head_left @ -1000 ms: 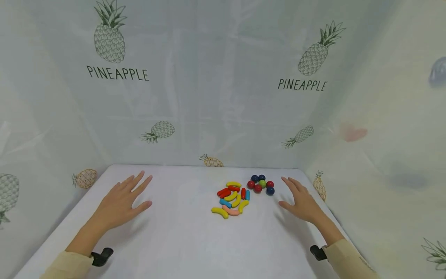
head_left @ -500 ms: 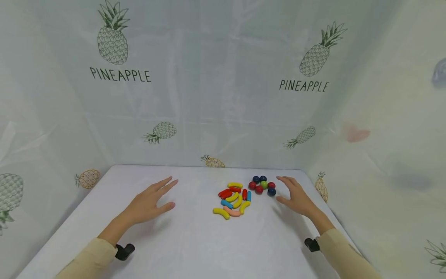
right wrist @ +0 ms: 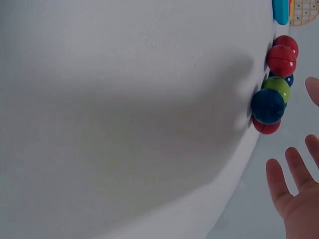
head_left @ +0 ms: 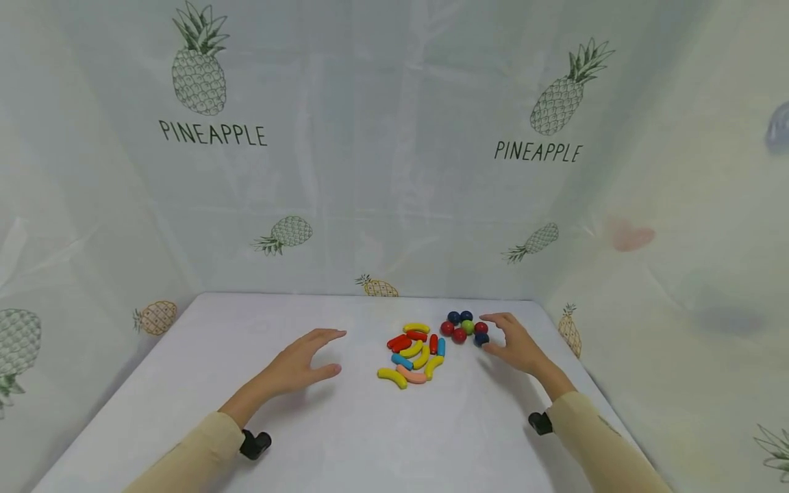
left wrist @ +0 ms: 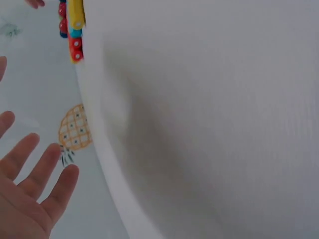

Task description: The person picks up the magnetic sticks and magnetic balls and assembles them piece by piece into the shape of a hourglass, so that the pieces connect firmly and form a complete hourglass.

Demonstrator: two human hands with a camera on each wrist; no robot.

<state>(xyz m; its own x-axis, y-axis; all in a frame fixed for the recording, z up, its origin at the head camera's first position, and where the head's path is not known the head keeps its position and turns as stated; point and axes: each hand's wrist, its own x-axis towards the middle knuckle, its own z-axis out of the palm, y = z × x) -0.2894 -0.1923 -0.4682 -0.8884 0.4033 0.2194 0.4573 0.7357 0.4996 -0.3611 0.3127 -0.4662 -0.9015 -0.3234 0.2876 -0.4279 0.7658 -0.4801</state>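
Observation:
Above the white table, my left hand (head_left: 294, 366) hovers left of the small pieces, thumb and fingers spread apart, holding nothing. In the left wrist view, the fingers (left wrist: 42, 172) are extended. My right hand (head_left: 518, 348) is in the air beside a group of small balls, its thumb overlapping the nearest dark blue ball (head_left: 481, 339); the right wrist view shows a gap between hand and ball. Red balls (head_left: 459, 335) and a green ball (head_left: 468, 327) lie with it. Left of them are yellow banana-shaped pieces (head_left: 392, 377), red sausage-like pieces (head_left: 416, 335), blue pieces (head_left: 403, 361) and a pink one (head_left: 411, 374).
The white tabletop (head_left: 370, 438) ends at a pale curtain (head_left: 382, 171) printed with pineapples, which hangs behind and along both sides. Each wrist carries a small black camera, such as the left camera (head_left: 255, 445).
My left hand has moved well to the right, towards the banana-shaped pieces. My right hand has shifted slightly left, closer to the balls. The pieces keep their places on the table.

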